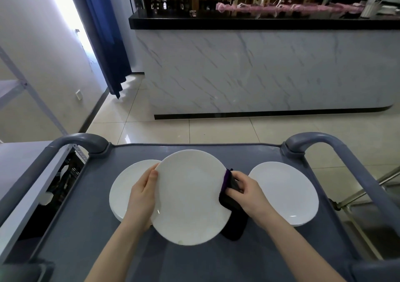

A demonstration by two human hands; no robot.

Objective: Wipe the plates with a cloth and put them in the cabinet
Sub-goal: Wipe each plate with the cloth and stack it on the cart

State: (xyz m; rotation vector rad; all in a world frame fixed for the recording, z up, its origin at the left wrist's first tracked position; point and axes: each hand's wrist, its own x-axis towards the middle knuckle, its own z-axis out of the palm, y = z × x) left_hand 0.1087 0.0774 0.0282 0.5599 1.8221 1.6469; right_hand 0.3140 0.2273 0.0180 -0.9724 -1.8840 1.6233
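while left hand grips plate rim, right hand (grip clenched) holds cloth at opposite rim.

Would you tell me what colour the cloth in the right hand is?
Black with a purple edge; the folded cloth shows best in the head view.

We hold a white held plate above the grey cart top, with a cloth at its right rim.

Our left hand grips the left rim, thumb on top. Our right hand pinches a dark cloth with a purple edge over the right rim. The left plate lies near the cart's left edge, partly hidden behind the held one. The right plate lies near the right edge. A marble-fronted counter stands beyond the far edge.
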